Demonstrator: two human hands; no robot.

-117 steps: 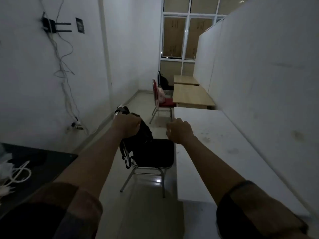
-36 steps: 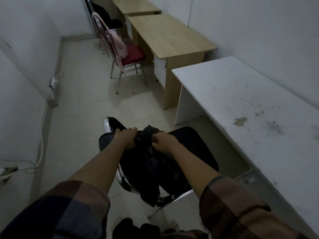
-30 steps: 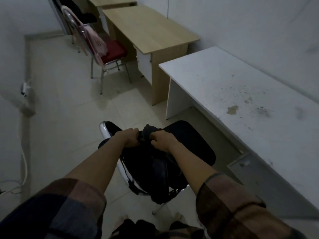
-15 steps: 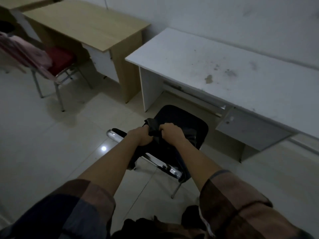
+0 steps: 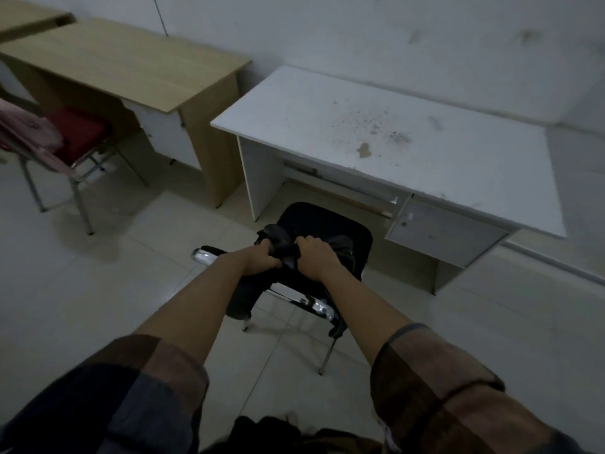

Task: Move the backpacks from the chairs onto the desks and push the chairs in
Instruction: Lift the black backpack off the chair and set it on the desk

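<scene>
**Both hands on the black backpack, white desk straight ahead**

We have both hands on the top of the black backpack (image 5: 288,257), which hangs over the backrest of the black chair (image 5: 327,224). The left hand (image 5: 262,260) and the right hand (image 5: 314,257) sit side by side, fingers curled round the bunched fabric or handle at the top of the bag. The light is dim, so we cannot tell exactly which strap each hand has.

The bag's long axis hangs downward from the grip, its body draped down the near side of the backrest. The chrome frame shows on either side of it.

Key relation: the white desk (image 5: 458,152) lies directly beyond the chair, on the far side of the bag from us. The seat points at the desk's knee space and the chair is not yet pushed in. We judge the bag must come up clear of the backrest, then forward over the seat to the stained desktop. Both hands are about equally near.

Risk, as we judge it: a strap may catch on the frame during the lift.

To the left, a red chair (image 5: 78,136) carries a pink bag (image 5: 29,132), beside a wooden desk (image 5: 131,60). That pair is not yet done.
</scene>
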